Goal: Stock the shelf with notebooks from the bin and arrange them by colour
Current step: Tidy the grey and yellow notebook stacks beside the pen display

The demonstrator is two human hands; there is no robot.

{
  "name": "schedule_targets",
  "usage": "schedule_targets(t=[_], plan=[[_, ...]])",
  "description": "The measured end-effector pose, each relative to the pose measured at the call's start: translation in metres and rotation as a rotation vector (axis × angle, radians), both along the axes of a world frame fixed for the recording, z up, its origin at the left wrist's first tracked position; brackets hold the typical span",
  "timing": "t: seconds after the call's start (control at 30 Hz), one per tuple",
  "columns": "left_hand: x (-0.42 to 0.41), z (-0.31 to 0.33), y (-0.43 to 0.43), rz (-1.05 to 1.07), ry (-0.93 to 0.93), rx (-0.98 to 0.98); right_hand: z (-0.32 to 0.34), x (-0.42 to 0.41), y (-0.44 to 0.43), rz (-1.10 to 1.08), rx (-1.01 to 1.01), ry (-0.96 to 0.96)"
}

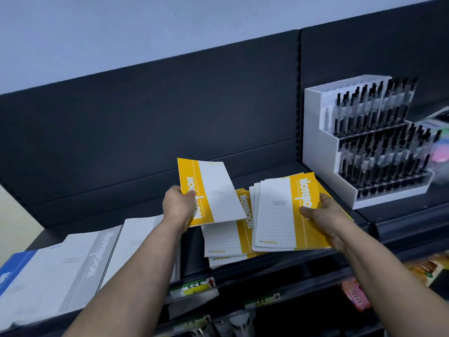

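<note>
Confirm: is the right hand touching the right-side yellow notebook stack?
Touching. Head view shows the right hand with its thumb on the top cover of the yellow notebook stack.

Smooth paper notebooks [284, 212], matt dark metal shelf [145, 122], glossy white plastic pen rack [318, 152]

Yellow notebooks [274, 215] (one raised, tilted) stacked on dark shelf [192, 251].

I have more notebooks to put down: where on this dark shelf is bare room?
Bare dark shelf runs along the back, behind the grey-and-white notebook stacks, left of the left hand. A narrow gap separates those stacks from the flat yellow-and-white notebook pile. Crowded from that pile to the white tiered pen display.
</note>
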State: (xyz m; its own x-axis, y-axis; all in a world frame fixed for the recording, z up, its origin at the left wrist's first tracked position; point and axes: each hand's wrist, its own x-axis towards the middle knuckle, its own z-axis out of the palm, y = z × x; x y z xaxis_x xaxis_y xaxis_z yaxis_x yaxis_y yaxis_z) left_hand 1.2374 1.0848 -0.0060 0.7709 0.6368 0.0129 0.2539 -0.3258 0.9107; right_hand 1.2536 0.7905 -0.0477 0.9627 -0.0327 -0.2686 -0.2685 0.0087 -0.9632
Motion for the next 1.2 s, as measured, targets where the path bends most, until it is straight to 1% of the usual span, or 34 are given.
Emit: schedule_targets(t=[0.1, 0.2, 0.27, 0.4, 0.57, 0.6, 0.7, 0.73, 0.87, 0.97, 1.07, 1.2], plan=[[-0.003, 0.000, -0.005, -0.021, -0.010, -0.056, -0.001, 0.000, 0.000, 0.011, 0.006, -0.011], [-0.006, 0.003, -0.013, -0.068, -0.025, -0.203, -0.005, 0.004, -0.001, 0.006, -0.012, -0.020], [-0.010, 0.004, -0.021, -0.131, 0.012, -0.273, -0.005, 0.004, -0.001, 0.007, -0.025, -0.017], [-0.014, -0.001, -0.035, -0.236, 0.094, -0.276, -0.008, 0.007, -0.002, 0.012, -0.019, -0.018], [-0.008, -0.003, -0.069, -0.310, 0.018, -0.376, -0.008, 0.006, -0.001, 0.008, -0.021, -0.025], [-0.005, -0.005, -0.079, -0.326, -0.007, -0.320, -0.012, 0.010, -0.001, -0.006, -0.014, -0.028], [0.000, -0.008, -0.103, -0.394, -0.061, 0.175, -0.013, 0.012, -0.005, 0.011, 0.021, -0.035], [-0.002, -0.008, -0.109, -0.409, -0.086, 0.285, -0.012, 0.010, -0.005, 0.002, 0.037, -0.032], [-0.009, -0.009, -0.116, -0.419, -0.192, 0.434, -0.015, 0.010, -0.004, 0.013, 0.067, -0.051], [-0.009, -0.010, -0.116, -0.418, -0.211, 0.533, -0.020, 0.014, -0.004, -0.004, 0.060, -0.074], [-0.009, -0.010, -0.115, -0.412, -0.216, 0.532, -0.021, 0.018, -0.003, -0.009, 0.080, -0.062], [-0.009, -0.012, -0.115, -0.423, -0.207, 0.551, -0.022, 0.017, -0.004, 0.002, 0.056, -0.072]])
